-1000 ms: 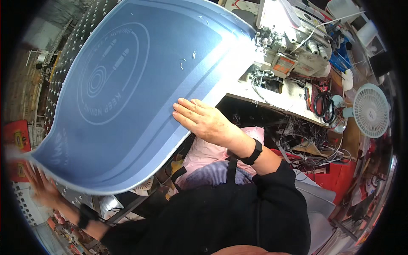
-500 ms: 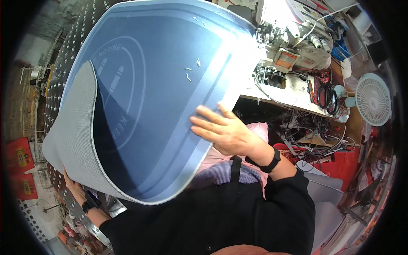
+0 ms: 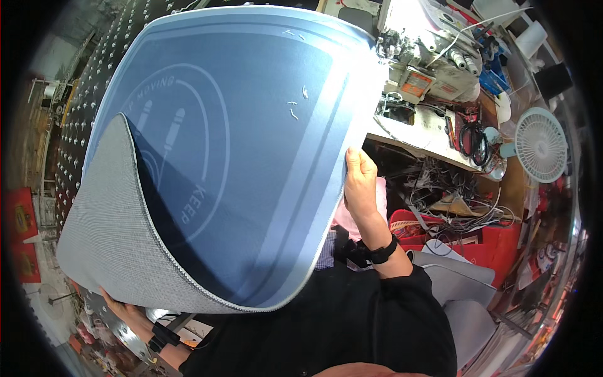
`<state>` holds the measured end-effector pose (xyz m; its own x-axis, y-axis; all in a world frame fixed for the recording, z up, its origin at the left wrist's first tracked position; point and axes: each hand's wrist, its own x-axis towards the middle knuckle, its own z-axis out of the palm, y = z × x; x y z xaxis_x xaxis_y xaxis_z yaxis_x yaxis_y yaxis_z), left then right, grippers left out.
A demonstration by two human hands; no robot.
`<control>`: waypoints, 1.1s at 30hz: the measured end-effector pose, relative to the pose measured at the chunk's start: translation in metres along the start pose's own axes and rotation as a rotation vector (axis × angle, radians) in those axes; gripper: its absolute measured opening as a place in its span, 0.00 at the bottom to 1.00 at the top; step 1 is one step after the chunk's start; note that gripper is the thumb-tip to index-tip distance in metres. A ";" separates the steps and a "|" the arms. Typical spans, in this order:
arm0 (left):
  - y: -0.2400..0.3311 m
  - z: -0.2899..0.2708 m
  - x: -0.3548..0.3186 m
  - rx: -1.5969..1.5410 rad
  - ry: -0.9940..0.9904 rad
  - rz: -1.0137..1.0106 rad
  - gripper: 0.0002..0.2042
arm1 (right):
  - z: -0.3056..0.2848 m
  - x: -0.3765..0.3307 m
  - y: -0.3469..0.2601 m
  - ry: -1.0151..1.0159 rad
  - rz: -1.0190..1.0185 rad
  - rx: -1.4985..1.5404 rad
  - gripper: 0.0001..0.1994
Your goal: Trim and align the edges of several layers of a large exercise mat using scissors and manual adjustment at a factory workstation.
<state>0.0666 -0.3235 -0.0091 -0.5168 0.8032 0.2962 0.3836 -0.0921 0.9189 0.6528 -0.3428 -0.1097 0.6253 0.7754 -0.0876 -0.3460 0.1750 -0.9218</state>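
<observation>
A large blue mat (image 3: 251, 125) with rounded corners and pale printed rings spreads across the middle. Its left side is folded over, showing a grey ribbed underside (image 3: 107, 232) with a stitched edge. My right hand (image 3: 360, 185) pinches the mat's right edge, thumb on top and the other fingers partly hidden beneath. At the lower left, my left hand (image 3: 125, 311) grips the folded grey part from below, most of its fingers behind it. A few white thread scraps (image 3: 293, 112) lie on the blue face.
A sewing machine (image 3: 433, 69) stands on a pale table at the upper right, touching distance from the mat's corner. A small white fan (image 3: 540, 144) is farther right. Tangled cables (image 3: 452, 188), a red box (image 3: 496, 251) and grey sheets (image 3: 452, 283) sit below. A studded dark surface (image 3: 94, 113) runs along the left.
My right hand has gone from lying spread on the mat's blue face to gripping its right edge. The folded grey part and my left hand sit slightly lower in view.
</observation>
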 end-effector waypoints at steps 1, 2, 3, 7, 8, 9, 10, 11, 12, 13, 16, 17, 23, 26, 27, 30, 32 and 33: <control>-0.004 -0.005 -0.002 -0.001 0.005 -0.004 0.25 | 0.000 -0.001 -0.001 0.009 0.001 0.011 0.14; -0.011 -0.013 0.000 -0.013 0.019 0.025 0.25 | -0.001 -0.002 -0.001 0.004 0.001 0.008 0.14; -0.014 -0.017 0.000 -0.024 0.033 0.056 0.25 | 0.000 -0.001 -0.001 0.014 -0.009 -0.026 0.15; 0.024 0.003 -0.008 -0.444 0.207 -0.366 0.24 | -0.004 -0.002 -0.001 0.032 -0.038 -0.111 0.15; 0.027 0.005 -0.012 -0.458 0.240 -0.386 0.24 | -0.004 -0.002 -0.002 0.030 -0.036 -0.111 0.15; 0.029 0.006 -0.014 -0.470 0.273 -0.404 0.24 | -0.004 -0.002 -0.006 0.030 -0.036 -0.123 0.15; 0.031 0.005 -0.017 -0.467 0.275 -0.403 0.24 | -0.005 -0.001 -0.008 0.029 -0.037 -0.135 0.15; 0.030 0.004 -0.019 -0.483 0.282 -0.399 0.23 | -0.006 -0.002 -0.008 0.028 -0.033 -0.134 0.15; 0.030 0.002 -0.022 -0.500 0.288 -0.395 0.23 | -0.008 -0.002 -0.008 0.023 -0.027 -0.127 0.15; 0.025 -0.002 -0.025 -0.497 0.289 -0.394 0.23 | -0.010 -0.001 -0.009 0.017 -0.021 -0.121 0.14; 0.027 0.001 -0.037 -0.252 0.208 -0.188 0.23 | -0.018 0.003 -0.006 -0.001 -0.050 -0.175 0.14; 0.035 0.006 -0.040 -0.359 0.287 -0.268 0.24 | -0.019 0.003 -0.007 -0.002 -0.050 -0.179 0.14; 0.043 0.023 -0.060 -0.333 0.358 -0.253 0.25 | -0.019 0.005 -0.008 0.015 -0.066 -0.242 0.15; 0.056 0.038 -0.071 -0.327 0.381 -0.286 0.25 | -0.014 0.007 -0.010 0.011 -0.080 -0.197 0.15; 0.063 0.044 -0.073 -0.354 0.395 -0.325 0.25 | -0.015 0.008 -0.011 0.015 -0.090 -0.204 0.15; 0.047 0.034 -0.073 -0.145 0.304 -0.179 0.25 | -0.016 0.013 -0.017 0.028 -0.094 -0.207 0.15; 0.064 0.054 -0.082 -0.208 0.350 -0.218 0.25 | -0.016 0.018 -0.015 0.031 -0.090 -0.209 0.15; 0.073 0.061 -0.085 -0.270 0.391 -0.251 0.24 | -0.017 0.022 -0.012 0.043 -0.111 -0.216 0.15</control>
<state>0.1854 -0.3623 0.0166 -0.8334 0.5459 0.0863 0.0277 -0.1146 0.9930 0.6829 -0.3384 -0.1067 0.6822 0.7311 0.0068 -0.1190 0.1202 -0.9856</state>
